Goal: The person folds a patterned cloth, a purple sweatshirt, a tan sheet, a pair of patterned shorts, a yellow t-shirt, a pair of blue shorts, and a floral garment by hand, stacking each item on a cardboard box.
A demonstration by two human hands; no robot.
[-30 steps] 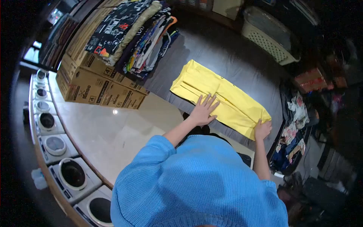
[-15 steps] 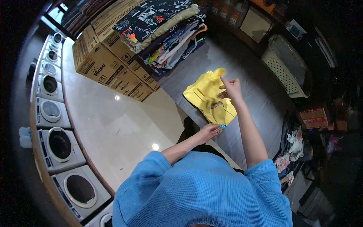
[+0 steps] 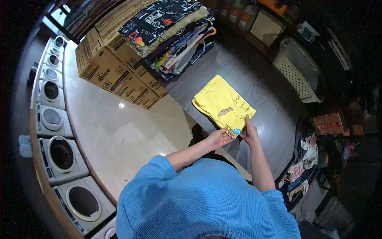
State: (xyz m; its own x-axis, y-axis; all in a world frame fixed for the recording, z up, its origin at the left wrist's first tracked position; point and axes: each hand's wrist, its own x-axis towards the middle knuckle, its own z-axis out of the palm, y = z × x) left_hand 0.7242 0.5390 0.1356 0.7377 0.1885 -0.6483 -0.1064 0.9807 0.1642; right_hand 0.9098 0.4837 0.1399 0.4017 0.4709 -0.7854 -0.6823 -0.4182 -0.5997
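A yellow printed T-shirt (image 3: 217,97) lies folded into a flat rectangle on the dark table (image 3: 274,119), with lettering along its right side and a drawn figure near its lower edge. My left hand (image 3: 219,139) grips the near left corner, thumb on top and fingers beneath. At the near right corner, my right hand (image 3: 250,132) is closed on the edge, its thumb lying over the cloth. Between the two hands shows a blue and brown part of the print.
A tall stack of folded clothes (image 3: 179,44) stands at the table's far end, beside cardboard boxes (image 3: 115,75). To the right are a cream laundry basket (image 3: 294,75) and a pile of loose clothes (image 3: 298,171). Washing machines (image 3: 61,153) line the left.
My right hand has come down from above the T-shirt's middle to its near right corner. The cloth was rumpled and now lies flatter, with lettering exposed. My left hand stays at its corner.
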